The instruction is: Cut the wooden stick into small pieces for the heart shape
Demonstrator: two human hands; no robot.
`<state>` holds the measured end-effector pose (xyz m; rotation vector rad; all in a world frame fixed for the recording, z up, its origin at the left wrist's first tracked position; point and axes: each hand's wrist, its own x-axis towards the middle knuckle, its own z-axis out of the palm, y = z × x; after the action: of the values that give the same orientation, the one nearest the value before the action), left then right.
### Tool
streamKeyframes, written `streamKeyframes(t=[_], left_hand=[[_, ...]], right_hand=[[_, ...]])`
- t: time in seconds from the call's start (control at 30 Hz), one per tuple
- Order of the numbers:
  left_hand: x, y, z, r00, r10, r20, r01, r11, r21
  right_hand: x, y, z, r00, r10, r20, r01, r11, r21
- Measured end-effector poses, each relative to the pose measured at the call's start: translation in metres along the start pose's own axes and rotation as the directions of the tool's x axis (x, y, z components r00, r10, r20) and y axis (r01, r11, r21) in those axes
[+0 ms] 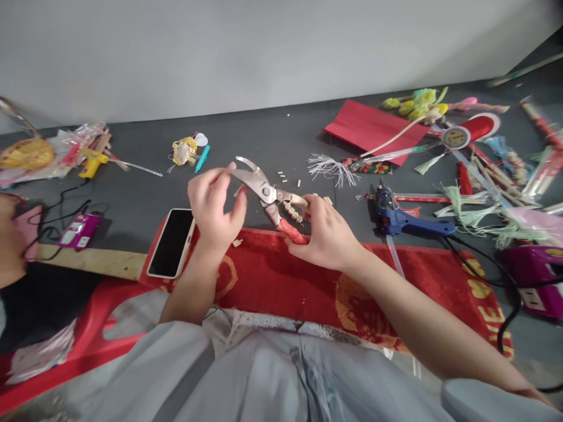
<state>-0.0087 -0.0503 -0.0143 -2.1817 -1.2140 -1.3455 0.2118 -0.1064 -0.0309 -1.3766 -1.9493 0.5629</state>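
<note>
My right hand [328, 231] is closed around the handles of a pair of pruning shears [265, 192], one grip wrapped in red. Their blades stand apart and point up and left. My left hand [215, 202] is at the blade tips, fingers curled, thumb and forefinger close to the metal. A small pale bit shows at the thumb tip; what the fingers grip is mostly hidden by the blade. Beneath the shears lies a row of short pale pieces [293, 212] joined together. Several loose cut bits [282, 175] are scattered on the dark table just beyond.
A phone [171, 243] lies left on the red cloth [281, 269]. Blue glue gun [398, 220], red paper [373, 130] and ribbon spool [470, 130] are at right. Left are a yellow glue gun [93, 163], a purple box [80, 230] and another person's arm [11, 240].
</note>
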Motion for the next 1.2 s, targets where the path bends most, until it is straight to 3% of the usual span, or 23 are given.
streamKeyframes(t=[0.07,0.23,0.3,0.47,0.8,1.03,1.2], left_hand=[[0.001,-0.008,0.003,0.996,0.034,0.078,-0.035,0.999,0.014],[-0.002,-0.012,0.008,0.987,0.154,0.042,-0.155,0.988,0.017],[-0.001,-0.011,0.006,0.984,0.150,0.092,-0.151,0.988,0.005],[0.008,-0.008,-0.005,0.962,0.092,0.258,-0.083,0.995,-0.047],[0.018,-0.004,-0.018,0.925,-0.012,0.380,0.100,0.972,-0.213],[0.025,-0.008,-0.027,0.830,-0.072,0.553,0.270,0.920,-0.285],[0.026,-0.009,-0.028,0.806,-0.063,0.589,0.323,0.880,-0.349]], right_hand=[[-0.001,-0.002,0.000,0.999,-0.032,0.032,0.033,0.999,-0.026],[-0.002,-0.004,-0.005,0.996,-0.045,0.080,0.049,0.997,-0.052],[-0.001,-0.004,-0.007,0.994,-0.038,0.104,0.042,0.998,-0.038],[0.001,-0.003,-0.012,0.981,-0.007,0.195,0.002,1.000,0.027],[0.003,-0.002,-0.026,0.945,-0.022,0.325,-0.006,0.996,0.084],[0.002,-0.001,-0.029,0.945,-0.065,0.320,0.041,0.996,0.081],[0.002,0.000,-0.030,0.938,-0.059,0.341,0.034,0.996,0.079]])
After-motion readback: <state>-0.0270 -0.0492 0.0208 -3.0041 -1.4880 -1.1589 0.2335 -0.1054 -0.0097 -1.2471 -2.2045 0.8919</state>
